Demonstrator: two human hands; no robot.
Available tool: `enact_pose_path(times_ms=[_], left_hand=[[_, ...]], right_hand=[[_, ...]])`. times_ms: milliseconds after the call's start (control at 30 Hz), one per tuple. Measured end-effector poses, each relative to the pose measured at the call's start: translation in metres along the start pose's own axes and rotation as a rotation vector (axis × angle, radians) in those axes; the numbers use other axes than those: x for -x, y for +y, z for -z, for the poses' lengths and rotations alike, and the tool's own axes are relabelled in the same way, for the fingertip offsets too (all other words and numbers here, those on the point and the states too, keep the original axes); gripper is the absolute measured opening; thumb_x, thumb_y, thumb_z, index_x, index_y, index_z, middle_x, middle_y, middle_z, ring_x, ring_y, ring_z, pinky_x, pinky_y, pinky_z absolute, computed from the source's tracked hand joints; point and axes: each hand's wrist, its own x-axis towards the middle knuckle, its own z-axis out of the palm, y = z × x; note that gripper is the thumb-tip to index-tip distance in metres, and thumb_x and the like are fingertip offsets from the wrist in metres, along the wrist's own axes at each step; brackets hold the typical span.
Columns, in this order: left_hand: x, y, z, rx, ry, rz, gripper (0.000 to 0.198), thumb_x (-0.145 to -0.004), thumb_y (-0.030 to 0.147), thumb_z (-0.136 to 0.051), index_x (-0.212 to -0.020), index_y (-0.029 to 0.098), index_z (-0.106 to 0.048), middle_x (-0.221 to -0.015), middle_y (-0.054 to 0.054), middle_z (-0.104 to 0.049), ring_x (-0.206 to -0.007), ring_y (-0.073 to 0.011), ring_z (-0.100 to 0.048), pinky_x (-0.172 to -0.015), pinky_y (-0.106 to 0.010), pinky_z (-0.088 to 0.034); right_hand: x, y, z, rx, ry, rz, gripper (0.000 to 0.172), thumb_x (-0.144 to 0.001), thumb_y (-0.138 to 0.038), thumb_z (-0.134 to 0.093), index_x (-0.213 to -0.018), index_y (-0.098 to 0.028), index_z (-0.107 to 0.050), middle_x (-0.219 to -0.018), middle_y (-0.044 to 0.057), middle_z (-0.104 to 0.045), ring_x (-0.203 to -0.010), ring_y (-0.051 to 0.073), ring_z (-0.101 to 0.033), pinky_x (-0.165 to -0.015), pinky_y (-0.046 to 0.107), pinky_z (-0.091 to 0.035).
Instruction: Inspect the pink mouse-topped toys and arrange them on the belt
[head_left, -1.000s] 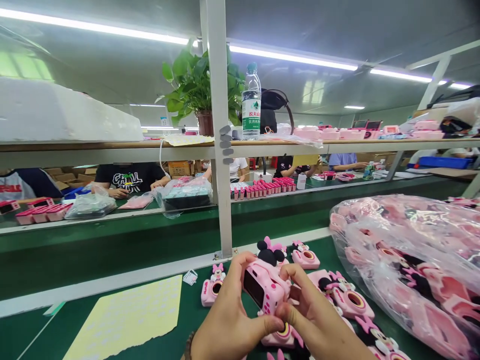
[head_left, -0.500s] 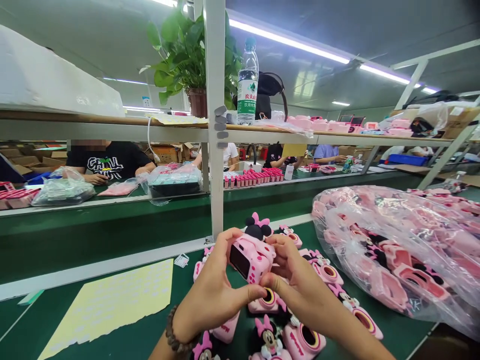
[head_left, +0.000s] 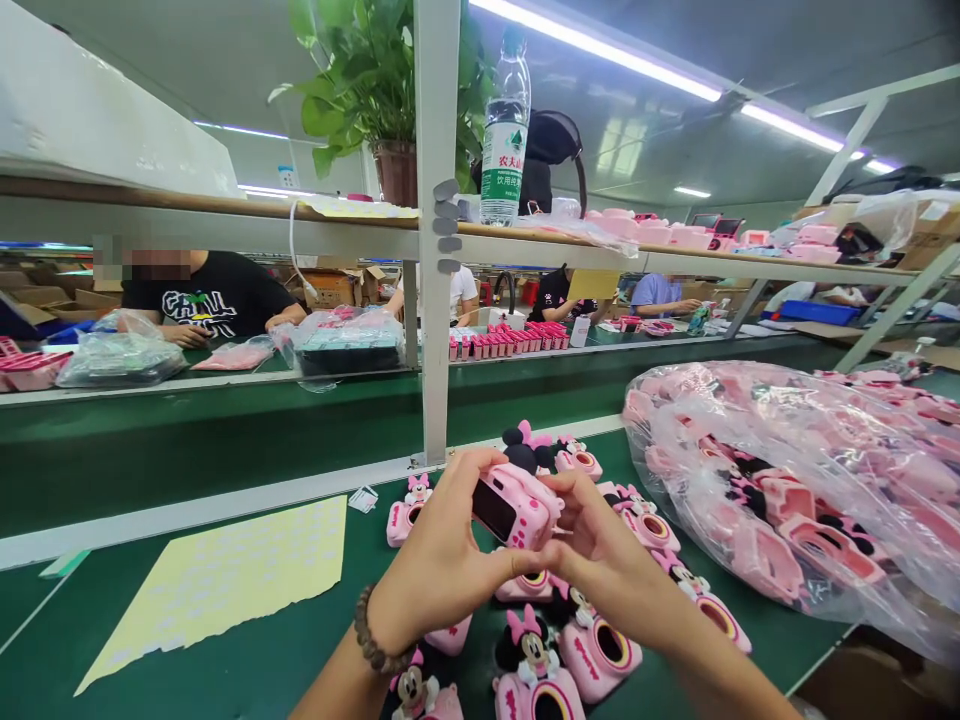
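Observation:
Both my hands hold one pink toy camera (head_left: 516,505) with black mouse ears above the green table (head_left: 247,660). Its dark rear screen faces me. My left hand (head_left: 442,565) wraps the camera's left side, with a bead bracelet on the wrist. My right hand (head_left: 596,545) pinches its right side with thumb and fingers. Several more pink toy cameras (head_left: 592,650) lie on the table below and behind my hands.
A clear plastic bag of pink cameras (head_left: 787,490) fills the right. A yellow sticker sheet (head_left: 225,580) lies at left. A white shelf post (head_left: 435,250) stands just behind my hands, carrying a shelf with a water bottle (head_left: 504,140) and plant (head_left: 367,80). Other people work across the conveyor.
The view has tilted down, so more cameras show in front of me. My hands kept hold of the pink camera and turned it slightly.

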Motion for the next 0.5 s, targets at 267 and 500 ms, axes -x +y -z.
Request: enact_pose_path(times_ms=[267,500], left_hand=[[-0.007,-0.014,-0.012,-0.129,0.037,0.085,0.065,-0.074,0.041,-0.08,-0.126,0.03,-0.043,-0.128,-0.002,-0.051,-0.115,-0.0232,-0.053,-0.095,-0.039,-0.047],[-0.008,-0.02,-0.014,-0.172,0.03,0.134,0.068,-0.074,0.041,-0.079,-0.129,0.029,-0.041,-0.132,-0.003,-0.049,-0.117,-0.0239,-0.052,-0.095,-0.041,-0.048]], right_hand=[[-0.011,0.025,-0.003,-0.034,0.078,-0.011,0.023,-0.097,-0.039,-0.059,-0.108,-0.025,-0.045,-0.092,0.0,-0.054,-0.086,0.016,-0.055,-0.077,0.028,-0.049],[-0.014,0.036,-0.006,-0.012,0.115,-0.026,0.025,-0.098,-0.042,-0.057,-0.112,-0.025,-0.045,-0.099,0.002,-0.057,-0.086,0.016,-0.056,-0.079,0.029,-0.05]])
